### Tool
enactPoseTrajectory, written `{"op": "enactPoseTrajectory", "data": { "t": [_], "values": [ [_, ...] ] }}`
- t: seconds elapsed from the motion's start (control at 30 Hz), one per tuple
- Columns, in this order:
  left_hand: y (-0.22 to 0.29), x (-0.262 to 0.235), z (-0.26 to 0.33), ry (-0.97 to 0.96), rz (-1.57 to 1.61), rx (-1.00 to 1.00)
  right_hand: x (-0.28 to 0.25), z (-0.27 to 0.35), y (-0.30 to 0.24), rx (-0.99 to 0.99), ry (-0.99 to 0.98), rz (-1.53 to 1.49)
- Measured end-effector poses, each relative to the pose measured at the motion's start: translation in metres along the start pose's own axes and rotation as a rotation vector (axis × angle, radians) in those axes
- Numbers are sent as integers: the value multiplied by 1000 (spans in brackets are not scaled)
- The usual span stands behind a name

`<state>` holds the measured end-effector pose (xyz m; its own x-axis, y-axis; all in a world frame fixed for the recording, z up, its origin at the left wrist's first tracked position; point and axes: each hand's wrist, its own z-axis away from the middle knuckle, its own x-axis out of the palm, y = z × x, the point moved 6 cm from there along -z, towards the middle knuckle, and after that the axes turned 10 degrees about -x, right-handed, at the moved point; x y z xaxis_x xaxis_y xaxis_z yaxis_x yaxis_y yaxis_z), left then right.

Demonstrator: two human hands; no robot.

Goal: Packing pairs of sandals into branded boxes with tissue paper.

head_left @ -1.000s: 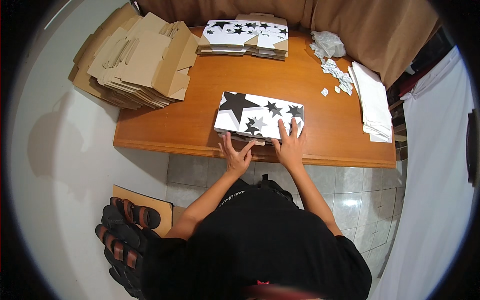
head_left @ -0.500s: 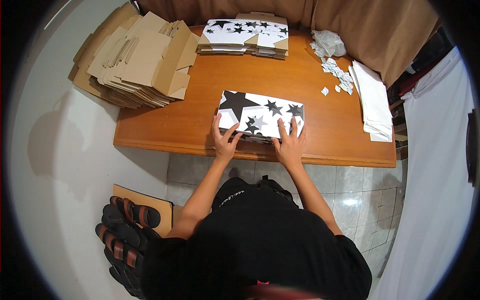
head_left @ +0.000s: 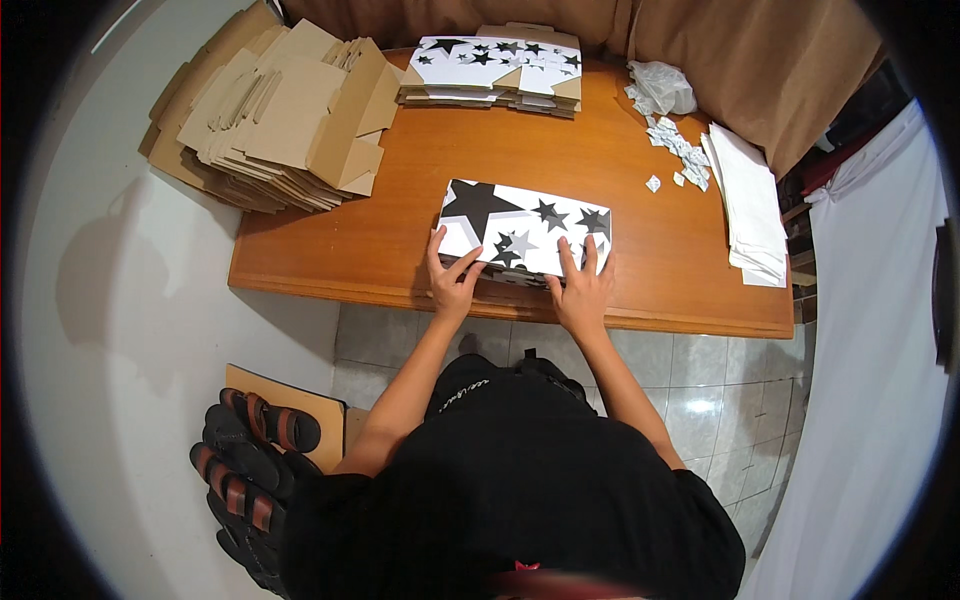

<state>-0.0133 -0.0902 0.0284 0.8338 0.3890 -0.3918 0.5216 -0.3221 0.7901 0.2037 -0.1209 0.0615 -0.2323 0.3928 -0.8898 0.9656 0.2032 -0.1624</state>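
A closed white cardboard box (head_left: pixel 490 213) printed with black and grey stars lies on the wooden table, close to its front edge. At the box's near left corner is my left hand (head_left: pixel 455 280), its thumb on the near side and its fingers along the left end. My right hand (head_left: pixel 583 290) grips the near right part, with fingertips on the lid and the thumb at the near side. Between them the two hands hold the box. Its underside is hidden.
Folded brown cardboard (head_left: pixel 290 120) is stacked at the table's far left. Flattened star-printed boxes (head_left: pixel 490 75) lie at the back. On the right are a plastic bag (head_left: pixel 660 88), small white packets (head_left: pixel 680 150) and white sheets (head_left: pixel 750 205). Sandals (head_left: pixel 245 450) lie below left.
Both hands keep the same hold on the box. The whole view has shifted very slightly; nothing else has visibly moved.
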Motion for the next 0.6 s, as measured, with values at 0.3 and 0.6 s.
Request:
{"op": "enactPoseTrajectory", "data": {
  "t": [0.3, 0.6],
  "values": [
    [-5, 10, 17, -29, -351, 38, 0, 2, 0, -65, -31, 1],
    [0, 16, 17, -114, -312, 104, 3, -1, -4, -26, -163, -20]
  ]
}}
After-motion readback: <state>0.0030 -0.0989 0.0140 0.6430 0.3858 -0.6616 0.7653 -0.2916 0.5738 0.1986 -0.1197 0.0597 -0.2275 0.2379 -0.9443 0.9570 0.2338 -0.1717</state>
